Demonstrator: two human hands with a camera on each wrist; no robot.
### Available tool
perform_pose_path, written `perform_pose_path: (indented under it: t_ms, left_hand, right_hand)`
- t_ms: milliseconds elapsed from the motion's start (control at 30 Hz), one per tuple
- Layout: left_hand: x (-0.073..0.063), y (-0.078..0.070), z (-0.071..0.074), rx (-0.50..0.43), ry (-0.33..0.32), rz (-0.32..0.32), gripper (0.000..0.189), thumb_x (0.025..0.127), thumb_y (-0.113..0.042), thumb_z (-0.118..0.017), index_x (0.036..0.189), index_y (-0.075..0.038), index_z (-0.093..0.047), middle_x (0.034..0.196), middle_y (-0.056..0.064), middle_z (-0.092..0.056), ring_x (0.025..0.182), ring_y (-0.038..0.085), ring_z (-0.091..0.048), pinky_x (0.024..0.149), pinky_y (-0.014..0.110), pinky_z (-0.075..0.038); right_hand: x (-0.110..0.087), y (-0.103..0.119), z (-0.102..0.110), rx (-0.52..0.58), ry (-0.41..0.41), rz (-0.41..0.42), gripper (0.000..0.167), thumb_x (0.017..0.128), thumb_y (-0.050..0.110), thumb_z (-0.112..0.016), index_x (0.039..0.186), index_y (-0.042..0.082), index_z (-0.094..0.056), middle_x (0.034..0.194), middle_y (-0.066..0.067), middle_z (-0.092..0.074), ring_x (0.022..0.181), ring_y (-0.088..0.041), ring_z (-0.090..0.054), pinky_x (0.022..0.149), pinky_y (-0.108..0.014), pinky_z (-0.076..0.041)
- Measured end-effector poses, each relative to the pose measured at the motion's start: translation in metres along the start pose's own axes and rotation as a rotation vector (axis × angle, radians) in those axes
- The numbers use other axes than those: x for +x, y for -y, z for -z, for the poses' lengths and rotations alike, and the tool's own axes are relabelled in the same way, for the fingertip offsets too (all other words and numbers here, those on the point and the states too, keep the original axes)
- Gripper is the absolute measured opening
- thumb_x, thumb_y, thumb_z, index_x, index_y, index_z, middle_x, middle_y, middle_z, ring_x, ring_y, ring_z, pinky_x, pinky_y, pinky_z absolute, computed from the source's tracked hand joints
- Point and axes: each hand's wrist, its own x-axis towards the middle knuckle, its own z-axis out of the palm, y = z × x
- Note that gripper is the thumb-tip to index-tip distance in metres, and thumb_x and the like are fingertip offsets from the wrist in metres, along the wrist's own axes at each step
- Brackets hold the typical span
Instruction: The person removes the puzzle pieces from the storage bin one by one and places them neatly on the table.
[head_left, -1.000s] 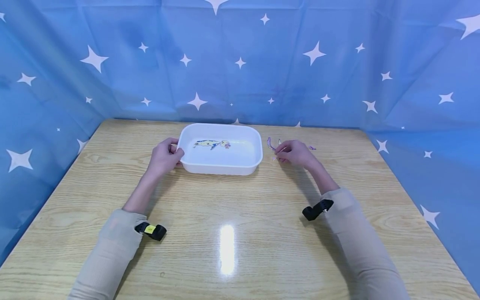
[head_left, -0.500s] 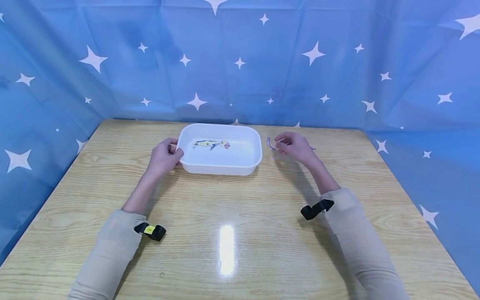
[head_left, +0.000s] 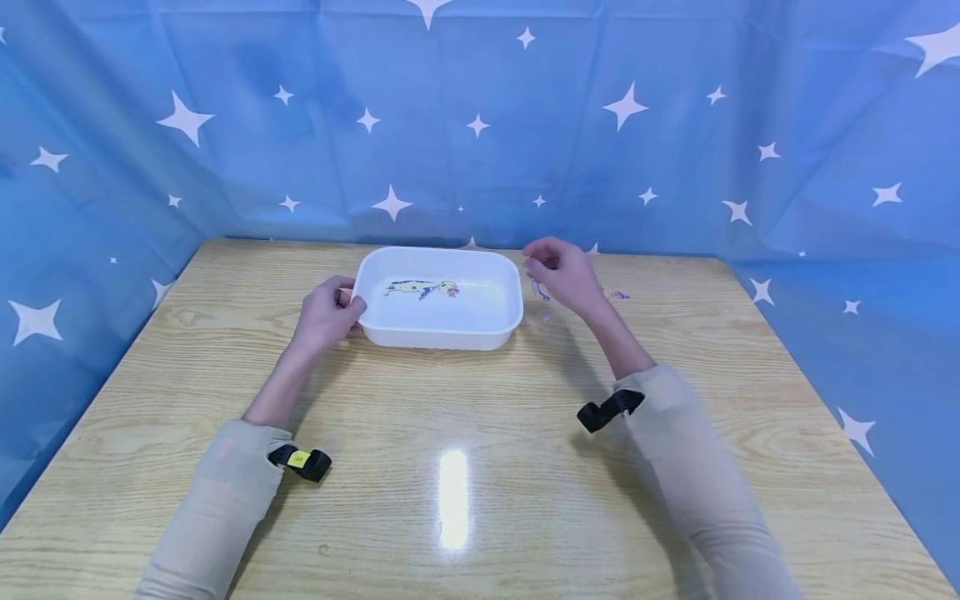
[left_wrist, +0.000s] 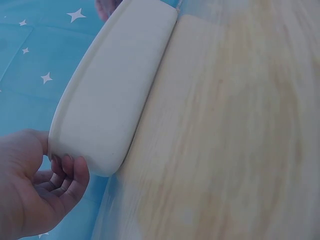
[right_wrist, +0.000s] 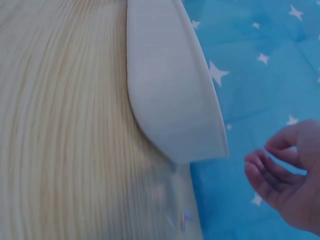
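A white rectangular plastic tub stands near the table's back edge. Inside lies a crumpled yellow, blue and pink scrap, like torn wrapper. My left hand grips the tub's left end, thumb over the rim and fingers curled beneath it, as the left wrist view also shows. Raised beside the tub's right rim is my right hand, fingers bent with thumb and fingertips close together. I cannot tell whether a small piece is pinched there. Below it lie a purple scrap and a tiny pale bit.
Another purple scrap lies on the wooden table to the right of my right wrist. Behind the table hangs a blue cloth with white stars. Each sleeve cuff carries a small black camera.
My right hand has risen from the scraps on the table and moved back and left to the tub's right rim. The left hand and tub stay in place.
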Motion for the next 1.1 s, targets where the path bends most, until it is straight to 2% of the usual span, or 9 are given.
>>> perform_pose_path:
  t_ms: [167, 367, 533, 733, 900, 1100]
  left_hand:
    - [-0.001, -0.001, 0.0, 0.002, 0.003, -0.001, 0.041, 0.097, -0.007, -0.051, 0.135, 0.01, -0.052, 0.084, 0.013, -0.052, 0.069, 0.023, -0.061, 0.065, 0.031, -0.064]
    - [-0.001, -0.001, 0.001, 0.012, 0.003, 0.009, 0.041, 0.097, -0.007, -0.051, 0.134, 0.01, -0.052, 0.084, 0.013, -0.051, 0.067, 0.021, -0.06, 0.064, 0.03, -0.064]
    - [0.0, 0.0, 0.002, 0.008, 0.001, 0.012, 0.041, 0.097, -0.007, -0.051, 0.134, 0.01, -0.052, 0.085, 0.014, -0.052, 0.068, 0.023, -0.061, 0.064, 0.031, -0.064]
    - [0.0, 0.0, 0.001, 0.005, 0.005, 0.006, 0.041, 0.097, -0.007, -0.051, 0.134, 0.01, -0.052, 0.085, 0.014, -0.052, 0.067, 0.02, -0.06, 0.064, 0.032, -0.064]
    - [0.0, 0.001, 0.0, -0.001, 0.009, 0.001, 0.041, 0.097, -0.007, -0.051, 0.135, 0.01, -0.051, 0.086, 0.014, -0.053, 0.067, 0.019, -0.06, 0.065, 0.032, -0.064]
    - [0.0, 0.001, -0.001, 0.0, 0.007, 0.001, 0.041, 0.097, -0.007, -0.052, 0.135, 0.01, -0.052, 0.086, 0.013, -0.052, 0.067, 0.019, -0.06, 0.066, 0.032, -0.064]
  right_hand:
    - [0.009, 0.01, -0.016, 0.018, 0.041, 0.007, 0.025, 0.1, 0.015, -0.06, 0.119, -0.001, -0.067, 0.105, -0.015, -0.068, 0.091, -0.025, -0.065, 0.073, -0.031, -0.055]
    - [0.018, 0.017, -0.041, 0.022, 0.109, 0.045, 0.025, 0.099, 0.011, -0.06, 0.119, -0.004, -0.066, 0.105, -0.016, -0.069, 0.092, -0.025, -0.065, 0.079, -0.034, -0.057]
    - [0.026, 0.02, -0.059, -0.015, 0.161, 0.046, 0.026, 0.098, 0.011, -0.062, 0.119, -0.004, -0.067, 0.107, -0.017, -0.07, 0.096, -0.028, -0.066, 0.086, -0.036, -0.057]
    - [0.03, 0.019, -0.077, -0.087, 0.233, 0.022, 0.028, 0.096, 0.011, -0.061, 0.116, -0.006, -0.068, 0.109, -0.017, -0.07, 0.102, -0.028, -0.066, 0.092, -0.034, -0.055]
    - [0.034, 0.017, -0.089, -0.126, 0.262, -0.005, 0.025, 0.095, 0.007, -0.064, 0.114, -0.007, -0.069, 0.108, -0.018, -0.071, 0.101, -0.028, -0.067, 0.089, -0.034, -0.056]
    - [0.037, 0.018, -0.095, -0.172, 0.3, -0.102, 0.024, 0.095, 0.011, -0.069, 0.112, -0.006, -0.069, 0.11, -0.019, -0.07, 0.103, -0.03, -0.066, 0.088, -0.035, -0.056]
